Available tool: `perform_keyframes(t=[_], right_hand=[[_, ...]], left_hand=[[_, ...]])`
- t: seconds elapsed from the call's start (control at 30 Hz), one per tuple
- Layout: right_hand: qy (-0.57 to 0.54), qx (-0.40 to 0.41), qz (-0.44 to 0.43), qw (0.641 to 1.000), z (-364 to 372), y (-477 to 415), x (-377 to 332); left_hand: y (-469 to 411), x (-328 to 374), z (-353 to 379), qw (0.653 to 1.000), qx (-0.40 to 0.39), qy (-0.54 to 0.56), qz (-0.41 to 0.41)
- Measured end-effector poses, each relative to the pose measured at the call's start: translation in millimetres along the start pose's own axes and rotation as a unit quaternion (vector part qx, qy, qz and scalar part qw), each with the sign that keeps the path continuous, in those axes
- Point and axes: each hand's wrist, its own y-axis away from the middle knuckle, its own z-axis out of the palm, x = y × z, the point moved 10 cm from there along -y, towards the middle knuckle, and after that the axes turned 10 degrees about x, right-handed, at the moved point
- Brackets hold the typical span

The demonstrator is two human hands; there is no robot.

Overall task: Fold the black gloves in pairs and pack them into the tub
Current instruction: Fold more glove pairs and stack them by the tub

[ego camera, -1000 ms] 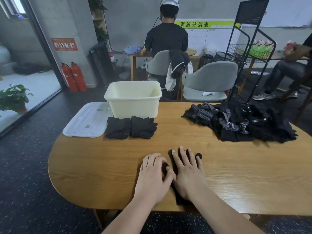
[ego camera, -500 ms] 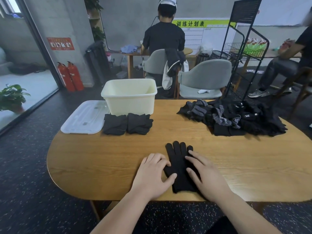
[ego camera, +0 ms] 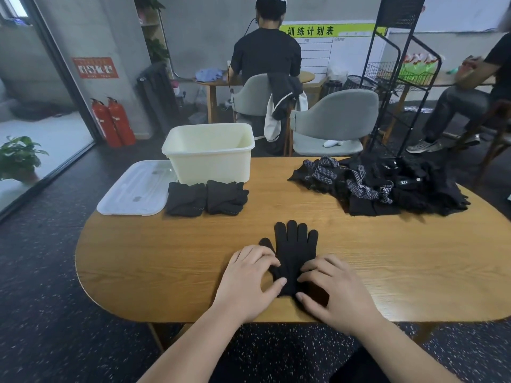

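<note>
A black glove pair [ego camera: 294,251] lies flat near the table's front edge, fingers pointing away from me. My left hand [ego camera: 250,280] rests on its left side, thumb lying across the cuff. My right hand [ego camera: 336,291] presses on the cuff from the right and covers its lower corner. Two folded black glove bundles [ego camera: 206,197] sit in front of the cream tub [ego camera: 210,161], which stands at the back left with nothing visible inside. A heap of loose black gloves [ego camera: 387,189] lies at the back right.
The tub's clear lid [ego camera: 135,189] lies flat left of the bundles, partly over the table's [ego camera: 138,258] edge. Grey chairs [ego camera: 331,120] and a black wire rack [ego camera: 398,87] stand behind the table. One person sits with their back to me, another at the far right.
Both hands slid back along the glove from its fingers to its cuff, uncovering the fingers. The glove lies flat and smoothed.
</note>
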Motion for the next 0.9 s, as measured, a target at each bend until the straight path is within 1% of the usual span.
perform_keyframes(t=[0.1, 0.23, 0.37, 0.47, 0.53, 0.67, 0.77, 0.83, 0.9], right_hand=[[-0.010, -0.012, 0.010, 1.000, 2.4, -2.6, 3.2], [-0.010, 0.019, 0.016, 1.000, 3.4, -3.6, 8.8], [-0.011, 0.034, 0.024, 0.999, 1.2, -4.6, 11.6], [-0.027, 0.042, 0.054, 0.997, -3.2, -3.7, 15.6], [-0.042, 0.037, 0.070, 0.996, -3.2, -2.0, 17.1], [-0.057, 0.018, 0.080, 0.995, -5.2, -2.7, 15.4], [-0.048, -0.016, 0.063, 0.997, -1.7, -5.5, 9.7], [-0.044, -0.025, 0.055, 0.997, 1.2, -7.3, 8.5], [-0.076, -0.009, 0.087, 0.993, -1.2, -8.4, 15.4]], left_hand=[[0.8, -1.7, 1.9, 1.000, -0.001, 0.004, -0.002], [-0.6, -4.7, 3.0, 1.000, -0.001, 0.012, -0.015], [1.0, 1.4, -1.2, 1.000, 0.010, 0.027, 0.008], [3.6, 9.9, 0.5, 0.999, -0.007, 0.036, 0.041], [4.4, 13.2, 3.1, 0.998, -0.014, 0.025, 0.057], [3.4, 10.5, 3.5, 0.997, 0.009, 0.024, 0.067], [2.2, 5.4, 0.0, 0.998, 0.025, 0.040, 0.047], [1.1, -0.3, -1.9, 0.998, 0.026, 0.054, 0.011], [0.8, -9.7, -4.2, 0.996, 0.023, 0.077, -0.043]])
